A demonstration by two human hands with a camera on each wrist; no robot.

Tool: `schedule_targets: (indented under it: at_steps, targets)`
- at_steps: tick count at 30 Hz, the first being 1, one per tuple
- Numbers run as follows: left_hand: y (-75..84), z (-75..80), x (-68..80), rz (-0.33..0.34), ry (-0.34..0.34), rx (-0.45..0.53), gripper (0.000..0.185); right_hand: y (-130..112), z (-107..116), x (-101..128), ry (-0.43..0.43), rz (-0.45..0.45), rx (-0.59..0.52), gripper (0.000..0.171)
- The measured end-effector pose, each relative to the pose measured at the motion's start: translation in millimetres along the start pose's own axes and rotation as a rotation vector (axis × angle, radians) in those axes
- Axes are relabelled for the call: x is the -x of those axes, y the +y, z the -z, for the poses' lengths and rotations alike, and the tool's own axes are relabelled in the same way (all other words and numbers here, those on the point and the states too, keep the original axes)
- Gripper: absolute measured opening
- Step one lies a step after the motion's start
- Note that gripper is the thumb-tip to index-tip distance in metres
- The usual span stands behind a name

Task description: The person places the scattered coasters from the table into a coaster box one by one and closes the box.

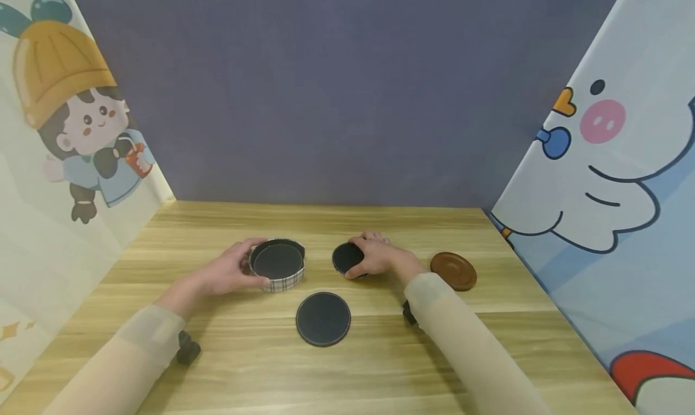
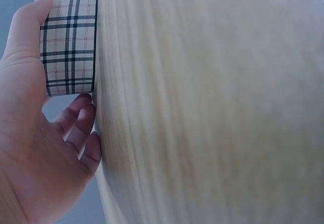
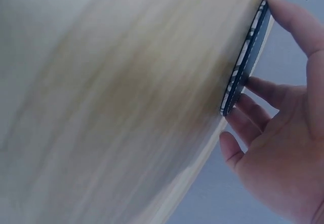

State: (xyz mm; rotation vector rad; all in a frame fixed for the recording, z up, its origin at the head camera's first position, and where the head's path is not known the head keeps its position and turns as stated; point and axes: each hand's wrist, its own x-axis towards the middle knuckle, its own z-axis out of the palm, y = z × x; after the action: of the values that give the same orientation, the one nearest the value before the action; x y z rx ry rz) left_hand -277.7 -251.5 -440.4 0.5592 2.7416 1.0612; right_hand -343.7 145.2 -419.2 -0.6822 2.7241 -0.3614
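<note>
My left hand (image 1: 230, 269) holds a round coaster holder (image 1: 285, 284) from its left side, thumb on the near wall and fingers behind. The holder has a plaid outer wall (image 2: 71, 42) and a dark round coaster lying inside. Right of it, my right hand (image 1: 381, 256) grips a black round coaster (image 1: 345, 258) by its edge, thumb on the near side. In the right wrist view this coaster (image 3: 245, 57) appears edge-on, close over the wooden surface, with a patterned rim. Another black coaster (image 1: 323, 319) lies flat nearer to me, between the two forearms.
A brown round dish-like disc (image 1: 453, 271) lies on the wooden table (image 1: 244, 367), right of my right wrist. A dark grey panel (image 1: 326, 101) stands behind the table, and cartoon-printed panels flank it left and right.
</note>
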Motion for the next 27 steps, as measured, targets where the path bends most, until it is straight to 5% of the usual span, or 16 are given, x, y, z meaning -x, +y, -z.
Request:
schedule_targets:
  at_steps: [13, 27]
  targets:
    - [-0.8, 0.0, -0.3, 0.007, -0.006, 0.017, 0.108, 4.8, 0.0, 10.1, -0.011, 0.037, 0.008, 0.097]
    - [0.6, 1.0, 1.4, 0.016, -0.013, 0.024, 0.109, 12.1, -7.2, 46.0, -0.012, 0.067, 0.014, 0.099]
